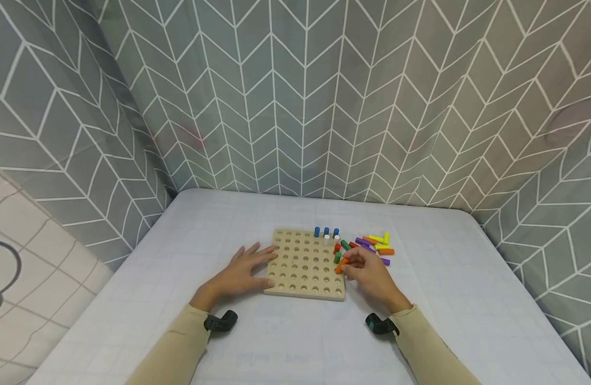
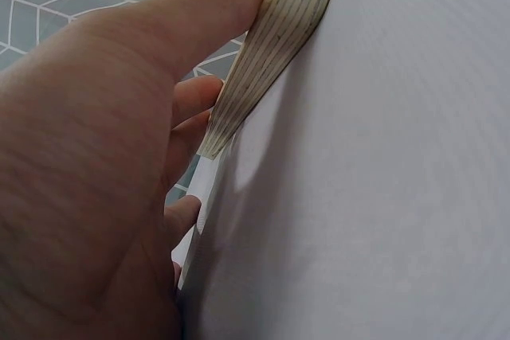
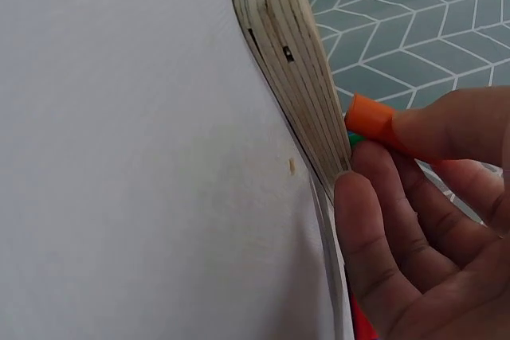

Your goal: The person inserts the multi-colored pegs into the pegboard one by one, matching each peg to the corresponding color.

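Both arms [image 1: 180,345] forward: left hand [image 1: 245,271] spread at pegboard [image 1: 300,261], right hand [image 1: 371,274] pinching slanted orange peg [image 1: 341,265], perhaps touching pegboard.

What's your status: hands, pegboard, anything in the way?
Left hand touching left edge of pegboard. Right hand pinching tilted orange peg at right-hand column; seating unclear. Loose pegs beyond that hand, nothing visibly blocking.

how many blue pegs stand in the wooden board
3: one blue peg at the far right corner of the wooden board, a second left of it, a third further left.
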A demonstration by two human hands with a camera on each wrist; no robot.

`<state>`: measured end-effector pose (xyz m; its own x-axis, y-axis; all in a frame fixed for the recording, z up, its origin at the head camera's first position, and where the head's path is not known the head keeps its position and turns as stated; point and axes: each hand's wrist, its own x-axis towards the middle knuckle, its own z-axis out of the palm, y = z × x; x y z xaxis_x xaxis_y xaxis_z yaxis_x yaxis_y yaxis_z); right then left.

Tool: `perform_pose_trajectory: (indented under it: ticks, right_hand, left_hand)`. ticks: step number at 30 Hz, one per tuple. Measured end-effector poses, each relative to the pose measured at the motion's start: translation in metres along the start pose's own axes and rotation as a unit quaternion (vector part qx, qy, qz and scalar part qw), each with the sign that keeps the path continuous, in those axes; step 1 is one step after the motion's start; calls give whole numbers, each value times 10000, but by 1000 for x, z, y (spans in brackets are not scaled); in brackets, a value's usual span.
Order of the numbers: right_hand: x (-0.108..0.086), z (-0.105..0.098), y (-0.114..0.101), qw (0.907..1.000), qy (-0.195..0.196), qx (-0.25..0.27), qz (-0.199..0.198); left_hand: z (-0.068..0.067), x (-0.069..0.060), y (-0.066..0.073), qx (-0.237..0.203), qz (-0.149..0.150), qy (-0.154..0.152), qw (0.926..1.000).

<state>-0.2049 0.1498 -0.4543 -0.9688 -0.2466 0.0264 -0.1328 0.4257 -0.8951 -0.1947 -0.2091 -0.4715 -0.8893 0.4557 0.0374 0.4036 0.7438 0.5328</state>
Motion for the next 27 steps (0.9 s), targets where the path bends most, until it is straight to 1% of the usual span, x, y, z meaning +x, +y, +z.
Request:
perform_pose_trajectory:
  ticks: [6, 13, 22, 27]
  right_hand:
    - [-1, 2, -2, 9998, 103, -146, -108]
    - [-3, 6, -4, 9979, 267, -518, -295]
    - [-4, 7, -6, 9959, 241, -778, -381]
    - [-5, 5, -7, 9958, 273, -802, -358]
  left_hand:
    - [-2, 0, 2, -44, 46, 29, 10000]
    - [-2, -2, 2, -111, 118, 48, 9999]
    - [-1, -1, -2, -45, 135, 75, 9999]
    - [-2, -1, 1, -38, 118, 30, 9999]
